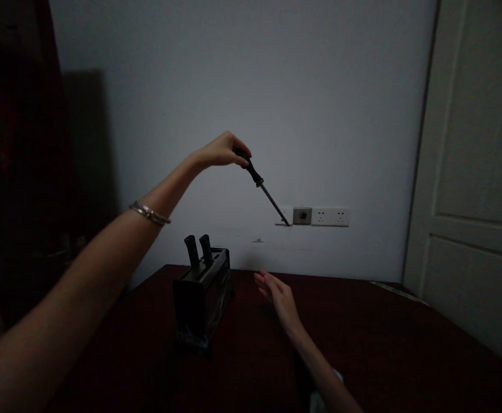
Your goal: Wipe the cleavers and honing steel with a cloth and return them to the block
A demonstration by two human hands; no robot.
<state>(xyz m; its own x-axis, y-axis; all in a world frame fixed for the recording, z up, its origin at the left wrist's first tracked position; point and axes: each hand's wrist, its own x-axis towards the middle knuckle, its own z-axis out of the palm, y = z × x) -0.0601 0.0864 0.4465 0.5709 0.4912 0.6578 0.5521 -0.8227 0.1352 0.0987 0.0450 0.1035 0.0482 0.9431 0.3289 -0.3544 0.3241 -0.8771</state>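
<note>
My left hand is raised high in front of the wall, its fingers closed around the black handle of a screwdriver. The shaft slants down to the right, its tip near the wall sockets. My right hand hovers low over the dark red table with fingers stretched out and holding nothing. It is just right of a black toaster, which stands on the table with two black levers sticking up from its top. A metal bracelet circles my left forearm.
A row of white wall sockets with one grey plate sits low on the grey wall. A pale door stands at the right. Dark furniture fills the left side. The room is dim.
</note>
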